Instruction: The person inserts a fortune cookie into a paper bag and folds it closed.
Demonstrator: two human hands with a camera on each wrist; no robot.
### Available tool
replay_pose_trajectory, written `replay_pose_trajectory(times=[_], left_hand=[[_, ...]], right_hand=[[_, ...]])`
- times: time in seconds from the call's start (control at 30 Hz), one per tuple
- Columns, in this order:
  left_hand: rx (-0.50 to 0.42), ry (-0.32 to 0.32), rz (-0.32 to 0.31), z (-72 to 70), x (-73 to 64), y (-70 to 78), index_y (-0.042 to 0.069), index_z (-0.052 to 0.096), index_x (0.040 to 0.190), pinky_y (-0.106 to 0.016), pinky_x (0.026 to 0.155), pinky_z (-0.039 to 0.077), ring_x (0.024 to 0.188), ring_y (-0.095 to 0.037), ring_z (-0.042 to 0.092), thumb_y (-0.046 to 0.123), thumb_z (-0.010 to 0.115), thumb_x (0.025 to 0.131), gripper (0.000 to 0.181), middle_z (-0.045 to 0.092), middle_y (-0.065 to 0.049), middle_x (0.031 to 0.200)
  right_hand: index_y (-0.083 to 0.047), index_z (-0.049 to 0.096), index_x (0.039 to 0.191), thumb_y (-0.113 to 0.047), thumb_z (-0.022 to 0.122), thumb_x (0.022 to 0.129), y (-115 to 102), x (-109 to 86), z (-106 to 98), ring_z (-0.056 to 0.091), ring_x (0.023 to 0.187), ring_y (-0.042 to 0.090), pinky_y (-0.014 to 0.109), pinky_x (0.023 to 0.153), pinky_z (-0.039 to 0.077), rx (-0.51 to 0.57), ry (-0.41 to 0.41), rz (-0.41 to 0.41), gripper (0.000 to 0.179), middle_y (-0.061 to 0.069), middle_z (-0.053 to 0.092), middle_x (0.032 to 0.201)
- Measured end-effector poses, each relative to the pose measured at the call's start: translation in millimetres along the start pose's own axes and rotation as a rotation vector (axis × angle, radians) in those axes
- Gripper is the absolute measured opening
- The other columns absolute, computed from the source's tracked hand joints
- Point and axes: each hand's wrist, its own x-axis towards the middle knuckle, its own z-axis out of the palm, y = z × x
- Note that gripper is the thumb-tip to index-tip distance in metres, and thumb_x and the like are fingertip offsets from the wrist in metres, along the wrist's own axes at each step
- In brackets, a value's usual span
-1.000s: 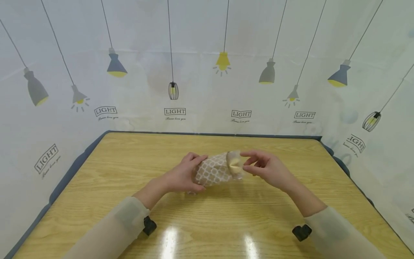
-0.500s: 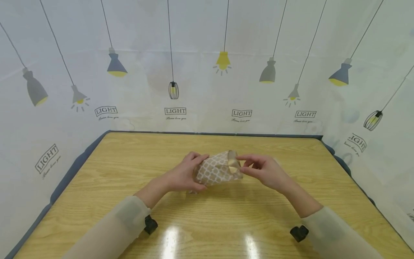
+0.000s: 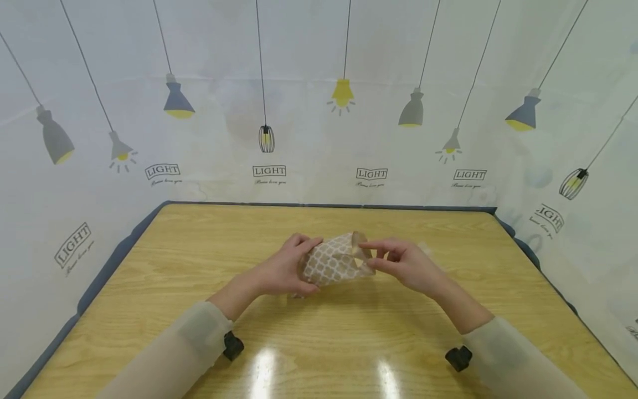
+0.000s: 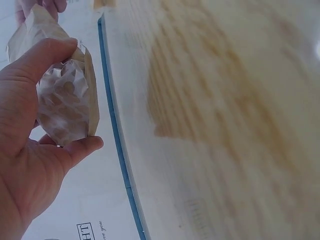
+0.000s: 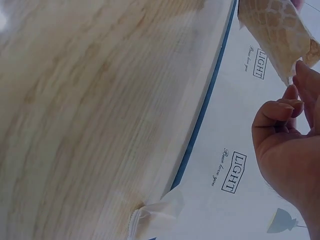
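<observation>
A paper bag (image 3: 331, 260) with a white lattice pattern lies on its side in the head view, its mouth to the right. My left hand (image 3: 286, 266) grips its closed end, thumb on the near side and fingers on the far side. In the left wrist view, the bag's crumpled, shiny end (image 4: 67, 102) shows between thumb and fingers. Inside the mouth, a pale yellow thing (image 3: 359, 260) is mostly hidden. My right hand (image 3: 411, 266) is at the mouth, index finger reaching over the opening and thumb at the near rim, apart from each other. Its other fingers are bent.
A translucent plastic piece (image 5: 157, 215) lies on the wooden table (image 3: 319, 327) behind the right hand. Walls printed with hanging lamps (image 3: 344, 94) stand at the back and sides, with a dark blue strip (image 3: 239, 204) along the table's edge.
My right hand has moved left, from beside the bag's mouth to over its rim. Less of the pale yellow thing shows now. The left hand keeps its grip.
</observation>
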Motion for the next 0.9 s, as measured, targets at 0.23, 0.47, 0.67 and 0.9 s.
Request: replay_pose_trajectory(times=[0.23, 0.47, 0.67, 0.9], left_hand=[[-0.011, -0.018, -0.025, 1.8, -0.1, 2.0, 0.011, 0.032, 0.173, -0.056, 0.123, 0.047, 0.141, -0.031, 0.047, 0.023, 0.096, 0.084, 0.110, 0.040, -0.017, 0.156], [-0.002, -0.014, -0.017, 2.0, 0.3, 1.2, 0.010, 0.032, 0.173, -0.055, 0.123, 0.047, 0.141, -0.031, 0.047, 0.023, 0.095, 0.085, 0.109, 0.040, -0.018, 0.157], [-0.004, -0.009, -0.014, 1.6, -0.8, 0.6, 0.009, 0.031, 0.173, -0.057, 0.122, 0.047, 0.141, -0.032, 0.047, 0.024, 0.096, 0.084, 0.110, 0.040, -0.019, 0.156], [-0.008, -0.007, -0.026, -1.9, -3.4, 5.2, 0.009, 0.031, 0.173, -0.056, 0.123, 0.046, 0.142, -0.032, 0.046, 0.022, 0.095, 0.085, 0.110, 0.039, -0.019, 0.157]], right_hand=[[-0.018, 0.073, 0.144, -0.021, 0.076, 0.105, 1, 1.6, 7, 0.053, 0.070, 0.012, 0.024, 0.058, 0.047, -0.022, -0.010, -0.002, 0.040, 0.006, 0.064, 0.097], [-0.023, 0.074, 0.144, -0.027, 0.076, 0.106, -1, -8.6, -4, 0.050, 0.068, 0.012, 0.025, 0.057, 0.044, -0.028, 0.018, 0.050, 0.038, 0.007, 0.066, 0.102], [-0.021, 0.073, 0.144, -0.035, 0.072, 0.108, 18, -26.1, -40, 0.051, 0.069, 0.017, 0.030, 0.058, 0.047, 0.000, 0.059, 0.123, 0.038, 0.014, 0.071, 0.120], [-0.018, 0.069, 0.149, -0.041, 0.069, 0.109, 60, -44.4, -85, 0.060, 0.083, 0.030, 0.036, 0.064, 0.054, -0.036, 0.057, 0.205, 0.046, 0.017, 0.070, 0.138]])
